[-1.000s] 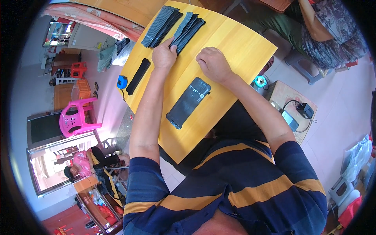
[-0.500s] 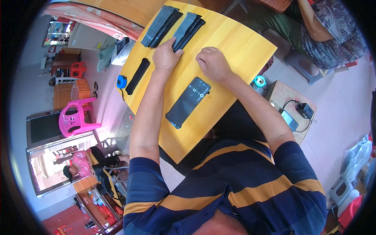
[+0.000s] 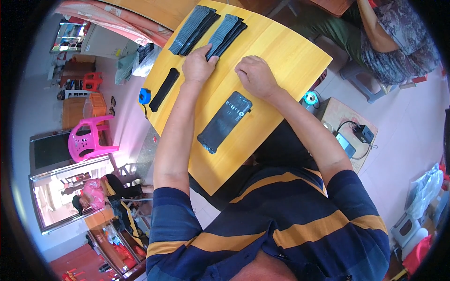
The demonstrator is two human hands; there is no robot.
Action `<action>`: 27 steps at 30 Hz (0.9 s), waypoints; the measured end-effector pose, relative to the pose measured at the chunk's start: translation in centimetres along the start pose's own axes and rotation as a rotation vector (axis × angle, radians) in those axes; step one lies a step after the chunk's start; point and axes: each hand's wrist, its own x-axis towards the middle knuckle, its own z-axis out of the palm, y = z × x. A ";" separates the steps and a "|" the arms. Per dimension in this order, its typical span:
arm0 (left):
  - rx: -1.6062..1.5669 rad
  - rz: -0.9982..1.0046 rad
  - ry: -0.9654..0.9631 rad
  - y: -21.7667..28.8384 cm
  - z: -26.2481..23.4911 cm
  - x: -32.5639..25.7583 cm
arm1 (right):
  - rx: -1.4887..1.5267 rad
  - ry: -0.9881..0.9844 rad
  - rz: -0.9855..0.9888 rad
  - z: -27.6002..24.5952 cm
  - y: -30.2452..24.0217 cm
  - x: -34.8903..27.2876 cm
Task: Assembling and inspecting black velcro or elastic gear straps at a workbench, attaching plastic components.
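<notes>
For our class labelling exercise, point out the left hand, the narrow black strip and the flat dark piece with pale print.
Left hand (image 3: 197, 68): head view, back of the hand.
Narrow black strip (image 3: 164, 90): head view, its middle.
Flat dark piece (image 3: 224, 123): head view, its middle.

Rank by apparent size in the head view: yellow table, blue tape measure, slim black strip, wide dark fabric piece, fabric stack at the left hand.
1. Yellow table
2. Wide dark fabric piece and fabric stack: too alike to rank; the left hand may hide some stack
3. Slim black strip
4. Blue tape measure
</notes>
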 end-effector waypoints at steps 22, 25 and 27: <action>-0.226 0.073 -0.056 1.4 -4.6 -16.5 | -0.004 -0.039 0.001 0.6 0.2 0.0; -0.092 -0.033 -0.057 3.7 -4.3 -20.1 | 0.006 -0.063 -0.013 0.5 0.7 -0.1; -0.075 -0.076 -0.106 3.6 -2.8 -21.8 | 0.010 -0.070 -0.037 0.5 0.7 0.0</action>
